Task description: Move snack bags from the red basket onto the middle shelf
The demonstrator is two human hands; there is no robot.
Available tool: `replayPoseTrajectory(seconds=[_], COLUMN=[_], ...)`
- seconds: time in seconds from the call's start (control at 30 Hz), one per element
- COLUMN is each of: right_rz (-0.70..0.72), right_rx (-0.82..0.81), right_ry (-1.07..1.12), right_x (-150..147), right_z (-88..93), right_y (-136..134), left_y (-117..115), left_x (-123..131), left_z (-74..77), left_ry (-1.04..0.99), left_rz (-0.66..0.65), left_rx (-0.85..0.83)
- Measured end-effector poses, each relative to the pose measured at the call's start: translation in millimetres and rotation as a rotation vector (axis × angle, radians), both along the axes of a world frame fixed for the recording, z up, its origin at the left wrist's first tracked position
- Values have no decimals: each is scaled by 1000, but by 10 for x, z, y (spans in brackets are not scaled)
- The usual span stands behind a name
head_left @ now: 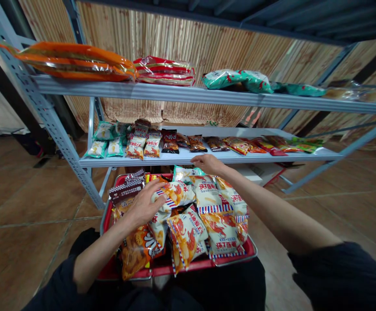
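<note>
A red basket (112, 270) in front of me is heaped with snack bags (218, 233). My left hand (144, 204) lies on the pile, fingers curled over a white and orange snack bag (175, 193). My right hand (207, 164) reaches to the far side of the heap, palm down, fingers bent over a green and white packet (183, 172) near the shelf edge. Whether it grips the packet is unclear.
A grey metal rack stands ahead. Its lower shelf (188, 158) carries rows of small snack packets. The upper shelf (175, 91) holds orange (74, 62), red (165, 71) and green (239, 80) bags. Brown tiled floor (29, 203) lies on both sides.
</note>
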State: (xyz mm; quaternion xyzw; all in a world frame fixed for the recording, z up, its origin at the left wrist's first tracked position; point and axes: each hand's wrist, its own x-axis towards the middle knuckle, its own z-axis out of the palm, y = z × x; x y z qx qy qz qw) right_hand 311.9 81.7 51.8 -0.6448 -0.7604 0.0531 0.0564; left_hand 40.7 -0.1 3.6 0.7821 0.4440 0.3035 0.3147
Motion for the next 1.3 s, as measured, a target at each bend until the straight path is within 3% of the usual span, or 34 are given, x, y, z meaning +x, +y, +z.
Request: replayPoseTrajectory(seconds=[0.13,0.33,0.57,0.87,1.07,1.3], right_rz=[99,104,75,-19,81,155], right_rx=[-157,-300,-273,-236,-175,-48], right_ry=[-197,-219,-170,-39,81,346], right_x=[-85,-220,-299,-232,-292,-440], right_z=[-89,-270,-403,-438,-360,53], right_y=[268,446,506,557,514,392], left_y=[-15,-5,32,148,309,544], left_x=[-7,-16,-16,1,-19,-19], left_z=[6,9,12,-91,-146,-131], left_ry=[9,-13,-17,-88,-160,-282], left_rz=[10,17,14,33,-17,-52], left_rx=[-22,-26,-35,-63,-91,-186])
